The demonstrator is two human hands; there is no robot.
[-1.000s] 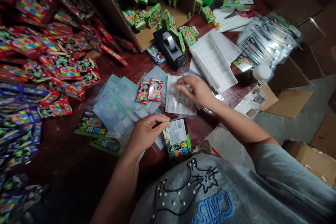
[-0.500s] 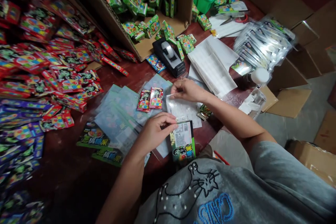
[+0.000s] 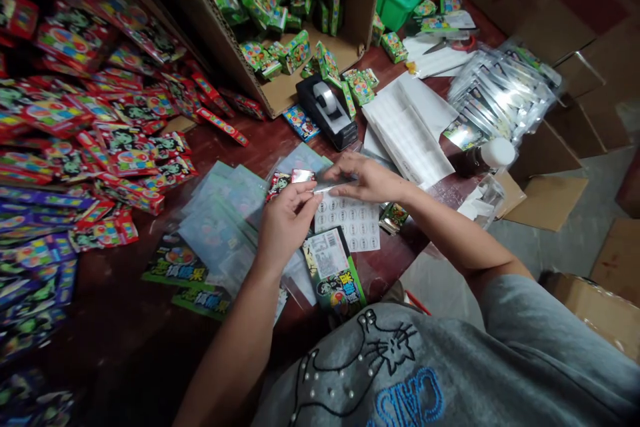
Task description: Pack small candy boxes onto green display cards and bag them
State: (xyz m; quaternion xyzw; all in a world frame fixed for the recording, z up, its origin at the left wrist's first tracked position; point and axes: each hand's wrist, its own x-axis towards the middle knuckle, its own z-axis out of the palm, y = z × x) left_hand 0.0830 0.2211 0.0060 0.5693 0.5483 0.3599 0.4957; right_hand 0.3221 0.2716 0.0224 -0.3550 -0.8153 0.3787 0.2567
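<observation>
My left hand (image 3: 286, 223) is closed, its thumb and forefinger pinching the edge of a clear plastic bag (image 3: 327, 190). Opposite it, my right hand (image 3: 369, 179) has its thumb and fingers closed at the same see-through edge; its exact grip is partly hidden. Under the hands lies a white sheet of round printed stickers (image 3: 353, 221). Close below is a printed candy card (image 3: 334, 270) with a white barcode label; whether it sits inside the bag I cannot tell. Red candy packets (image 3: 279, 185) show behind my left fingertips.
Clear bags with green edges (image 3: 215, 213) overlap at the left. Red candy boxes (image 3: 120, 147) are heaped beyond them. A tape dispenser (image 3: 327, 110), a carton (image 3: 370, 7) of green boxes, a capped bottle (image 3: 495, 153) and filled packs (image 3: 500, 90) stand around.
My left hand has moved up, and my hands have come together at the plastic edge. The candy card has shifted left and tilted, and more of the sticker sheet shows.
</observation>
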